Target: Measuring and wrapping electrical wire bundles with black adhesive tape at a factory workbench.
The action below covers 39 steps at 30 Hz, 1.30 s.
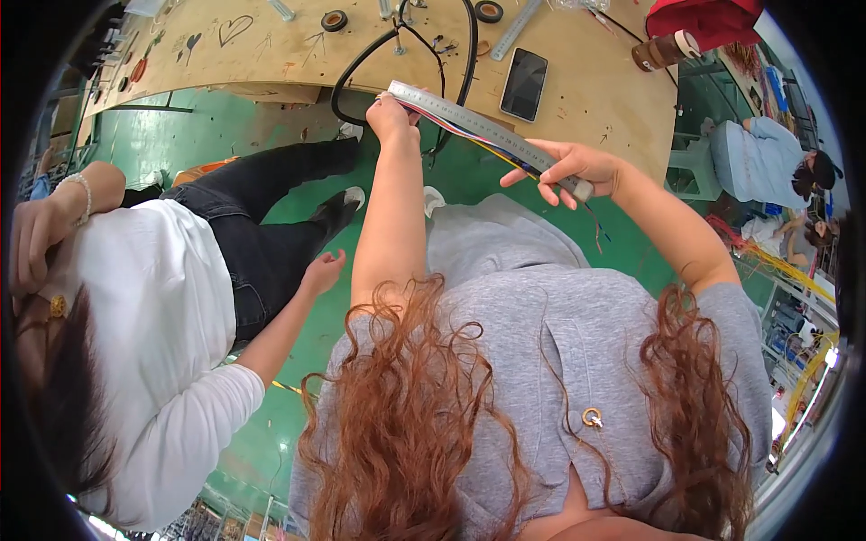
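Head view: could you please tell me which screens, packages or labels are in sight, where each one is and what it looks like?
Phone: flat on the wooden table, beyond the steel ruler held in both hands; slim black rectangle, screen dark.
Clear plastic bag: at the table's far edge, crumpled, mostly cut off.
No labels or signs can be made out.

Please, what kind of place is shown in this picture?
Probably a workshop for cable or wiring assembly. A wooden workbench carries a black cable and tape rolls, the floor is painted green, and the two hands hold a steel ruler against coloured wires.
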Available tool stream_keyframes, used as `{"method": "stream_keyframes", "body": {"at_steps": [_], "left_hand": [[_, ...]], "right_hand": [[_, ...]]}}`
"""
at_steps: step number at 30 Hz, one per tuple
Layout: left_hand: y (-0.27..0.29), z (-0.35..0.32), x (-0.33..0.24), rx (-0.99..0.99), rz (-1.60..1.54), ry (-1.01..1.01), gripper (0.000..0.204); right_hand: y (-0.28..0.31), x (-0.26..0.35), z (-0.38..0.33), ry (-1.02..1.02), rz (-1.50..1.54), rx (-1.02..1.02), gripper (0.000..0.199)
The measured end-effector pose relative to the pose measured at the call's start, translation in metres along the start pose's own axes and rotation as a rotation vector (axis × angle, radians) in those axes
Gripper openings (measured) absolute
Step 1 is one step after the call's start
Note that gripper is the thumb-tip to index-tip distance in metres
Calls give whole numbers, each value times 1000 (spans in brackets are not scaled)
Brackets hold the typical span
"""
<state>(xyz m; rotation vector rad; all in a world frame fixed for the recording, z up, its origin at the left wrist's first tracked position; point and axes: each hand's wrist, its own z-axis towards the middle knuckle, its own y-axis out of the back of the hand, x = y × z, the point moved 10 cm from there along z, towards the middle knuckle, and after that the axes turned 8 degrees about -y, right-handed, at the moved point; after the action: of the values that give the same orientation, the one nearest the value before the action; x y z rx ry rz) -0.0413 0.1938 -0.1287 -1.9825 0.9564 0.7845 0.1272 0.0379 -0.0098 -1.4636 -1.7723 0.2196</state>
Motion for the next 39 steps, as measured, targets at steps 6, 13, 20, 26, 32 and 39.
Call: {"method": "stream_keyframes", "body": {"at_steps": [6,13,20,26,32,39], "left_hand": [[-10,-14,14,3,21,43,30],[-39,-42,34,111,22,65,29],[-17,-33,29,70,-43,37,32],[-32,-53,47,329,-172,228,28],[-42,-67,50,457,22,226,18],[-41,-66,36,423,139,206,20]], "right_hand": [[13,-12,14,-36,69,-103,49],[32,1,75,-70,-194,-262,29],[30,-15,50,-100,-167,-251,17],[33,-17,40,-133,-190,-348,16],[28,-9,40,-56,-212,-309,18],[40,10,26,150,2,-368,20]]}}
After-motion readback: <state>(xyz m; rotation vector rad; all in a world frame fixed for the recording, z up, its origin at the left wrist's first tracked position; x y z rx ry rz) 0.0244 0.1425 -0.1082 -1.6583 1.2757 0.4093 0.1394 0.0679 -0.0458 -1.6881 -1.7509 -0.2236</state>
